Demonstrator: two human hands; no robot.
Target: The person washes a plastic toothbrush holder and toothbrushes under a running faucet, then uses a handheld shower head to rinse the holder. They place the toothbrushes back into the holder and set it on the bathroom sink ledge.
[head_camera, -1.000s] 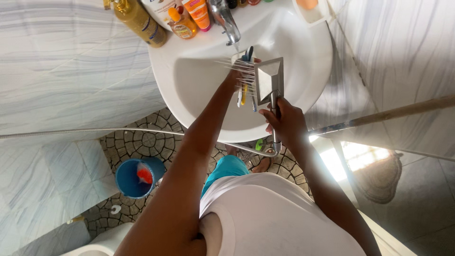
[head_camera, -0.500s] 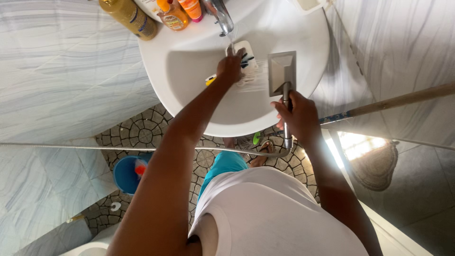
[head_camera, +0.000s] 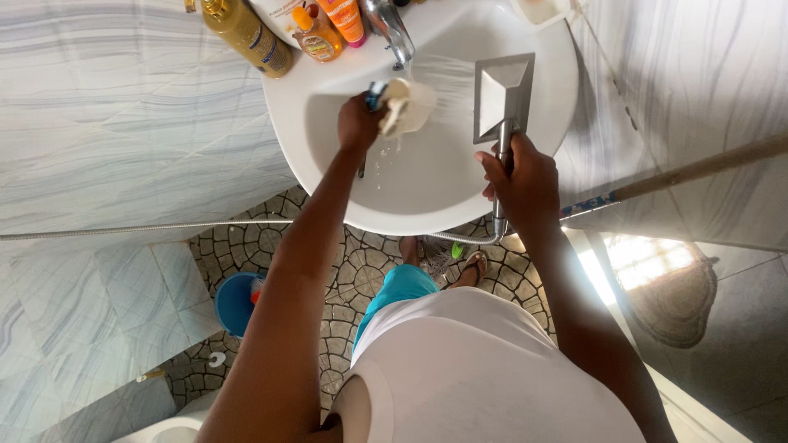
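Note:
My left hand (head_camera: 359,121) grips a white toothbrush holder (head_camera: 404,105) tipped over the white sink basin (head_camera: 427,176), with dark brush handles poking out near my fingers. Water drips from the holder into the basin. My right hand (head_camera: 519,176) is closed around the handle of a square chrome shower head (head_camera: 501,94), which sprays water sideways at the holder. Its metal hose (head_camera: 246,223) loops under the sink and off to the left. A chrome tap (head_camera: 389,29) stands just above the holder.
A gold bottle (head_camera: 246,34) and two orange bottles (head_camera: 328,29) stand on the sink rim, with a white soap dish (head_camera: 538,11) at the right. Below lie a blue bucket (head_camera: 235,303), a patterned stone floor, a toilet edge (head_camera: 176,427) and a wooden pole (head_camera: 689,174).
My left hand turned the holder and moved it left under the tap. The shower head shifted slightly right and its spray now hits the holder from the side.

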